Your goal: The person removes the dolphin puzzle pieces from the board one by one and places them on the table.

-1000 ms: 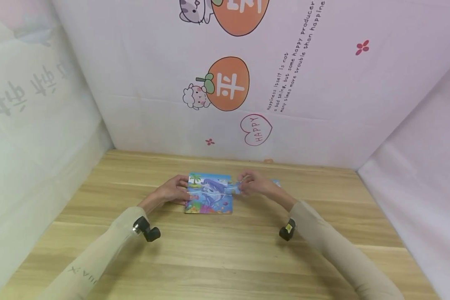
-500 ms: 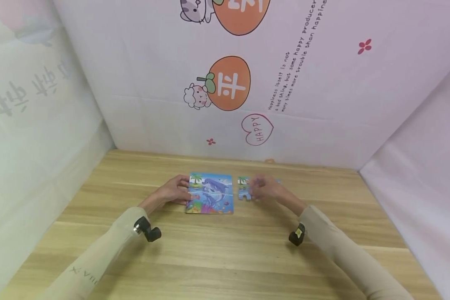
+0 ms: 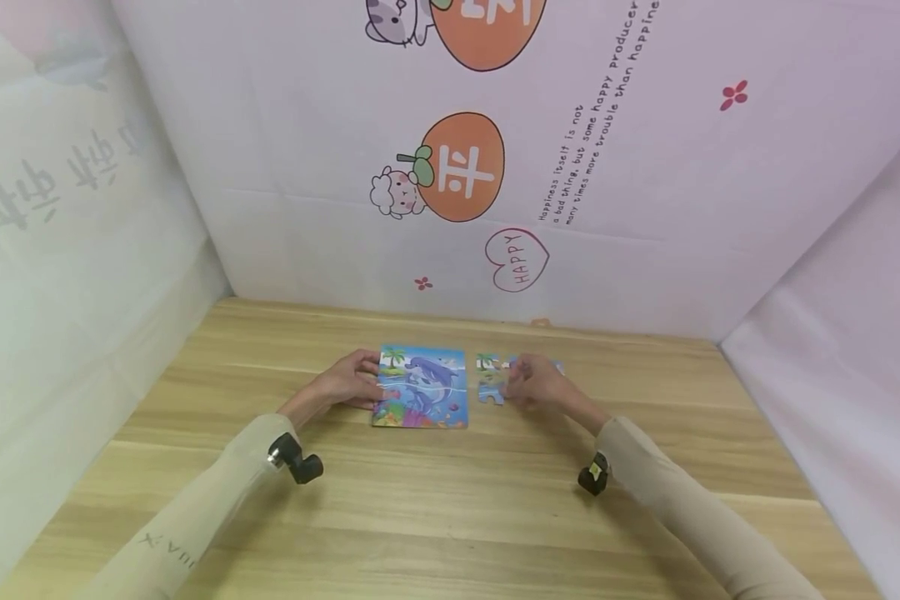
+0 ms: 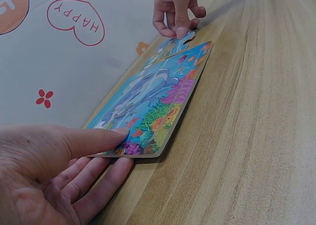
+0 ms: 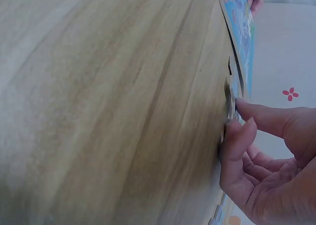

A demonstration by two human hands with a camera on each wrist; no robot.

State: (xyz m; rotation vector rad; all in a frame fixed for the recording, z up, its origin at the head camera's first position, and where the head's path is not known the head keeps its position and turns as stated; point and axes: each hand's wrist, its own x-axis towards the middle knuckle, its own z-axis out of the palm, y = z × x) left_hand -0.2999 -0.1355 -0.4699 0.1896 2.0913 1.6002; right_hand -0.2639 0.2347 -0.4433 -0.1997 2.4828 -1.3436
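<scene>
My left hand (image 3: 345,381) grips the near-left edge of a square dolphin picture card (image 3: 423,392), the thumb on its printed face and the fingers under the edge, as the left wrist view shows. Right of the card lie jigsaw puzzle pieces, one with a palm tree (image 3: 487,362) and a blue one (image 3: 491,394) below it. My right hand (image 3: 537,382) is low over them, thumb and forefinger pinching a puzzle piece (image 5: 230,99). That hand covers part of the pieces beside it.
Another bit of the puzzle (image 3: 558,367) shows beyond the right hand. The wooden table (image 3: 435,508) meets a white printed cloth wall (image 3: 307,250) close behind the card, with more cloth on both sides. Each sleeve carries a black wrist camera (image 3: 294,457).
My right hand has moved right, away from the card's edge, uncovering the palm-tree piece, and the blue piece now sits slightly lower. The left hand keeps its grip on the card.
</scene>
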